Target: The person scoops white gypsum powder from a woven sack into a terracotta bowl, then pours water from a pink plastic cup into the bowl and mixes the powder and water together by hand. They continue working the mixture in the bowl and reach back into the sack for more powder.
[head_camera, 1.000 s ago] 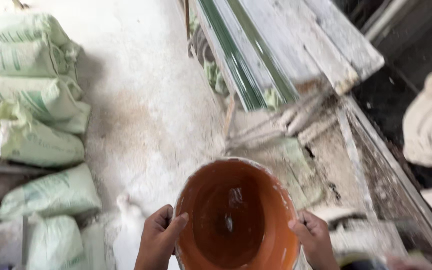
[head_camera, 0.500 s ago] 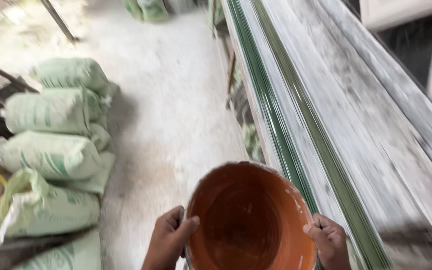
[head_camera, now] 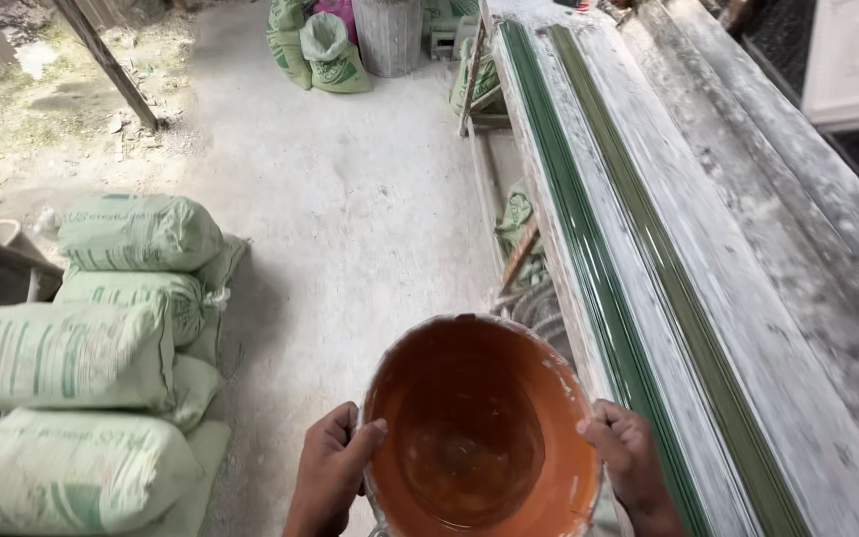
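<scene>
I carry a round bucket (head_camera: 479,438) with an orange-brown coated inside, held at the bottom centre of the head view. My left hand (head_camera: 335,477) grips its left rim with the thumb hooked over the edge. On the opposite rim my right hand (head_camera: 628,467) holds on the same way. A little brownish liquid seems to lie at the bucket's bottom. The bucket hangs over a dusty concrete floor (head_camera: 350,199), just left of a long bench.
A long dusty bench (head_camera: 748,249) with two green strips (head_camera: 599,259) runs along the right. Stacked pale green sacks (head_camera: 101,348) lie on the left. More sacks (head_camera: 320,45) and a grey bin (head_camera: 388,35) stand at the far end. A slanted pole (head_camera: 111,65) rises top left.
The view has tilted up and moved forward along the bench, past the cluttered frame seen earlier. The sacks now sit lower left. Both hands keep the same grip on the bucket.
</scene>
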Demonstrator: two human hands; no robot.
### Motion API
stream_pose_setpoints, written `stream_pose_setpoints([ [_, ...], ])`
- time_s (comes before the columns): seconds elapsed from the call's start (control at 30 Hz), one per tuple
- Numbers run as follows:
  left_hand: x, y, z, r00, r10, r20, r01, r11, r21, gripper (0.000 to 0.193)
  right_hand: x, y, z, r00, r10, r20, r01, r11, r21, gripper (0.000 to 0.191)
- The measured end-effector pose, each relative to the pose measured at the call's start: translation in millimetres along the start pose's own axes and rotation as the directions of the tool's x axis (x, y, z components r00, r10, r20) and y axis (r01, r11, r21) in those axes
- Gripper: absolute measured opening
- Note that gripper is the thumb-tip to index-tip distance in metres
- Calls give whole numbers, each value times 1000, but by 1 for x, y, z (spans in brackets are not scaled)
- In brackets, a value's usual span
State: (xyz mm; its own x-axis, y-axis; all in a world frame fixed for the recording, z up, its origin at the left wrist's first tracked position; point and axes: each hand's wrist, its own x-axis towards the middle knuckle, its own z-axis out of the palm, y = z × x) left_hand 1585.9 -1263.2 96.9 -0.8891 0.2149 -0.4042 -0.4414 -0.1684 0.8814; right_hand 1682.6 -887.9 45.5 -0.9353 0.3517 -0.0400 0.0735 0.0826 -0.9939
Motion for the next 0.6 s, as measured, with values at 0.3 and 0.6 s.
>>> stream_pose_setpoints([
  [0.3,287,142,-47,993,94,-76,-92,995,30,35,319,-1,129,996,29,85,-40,990,134,20],
  [0.6,595,254,-105,979,87,-185,-70,993,98,37,673,-2,269,982,-22,186,17,999,27,29],
])
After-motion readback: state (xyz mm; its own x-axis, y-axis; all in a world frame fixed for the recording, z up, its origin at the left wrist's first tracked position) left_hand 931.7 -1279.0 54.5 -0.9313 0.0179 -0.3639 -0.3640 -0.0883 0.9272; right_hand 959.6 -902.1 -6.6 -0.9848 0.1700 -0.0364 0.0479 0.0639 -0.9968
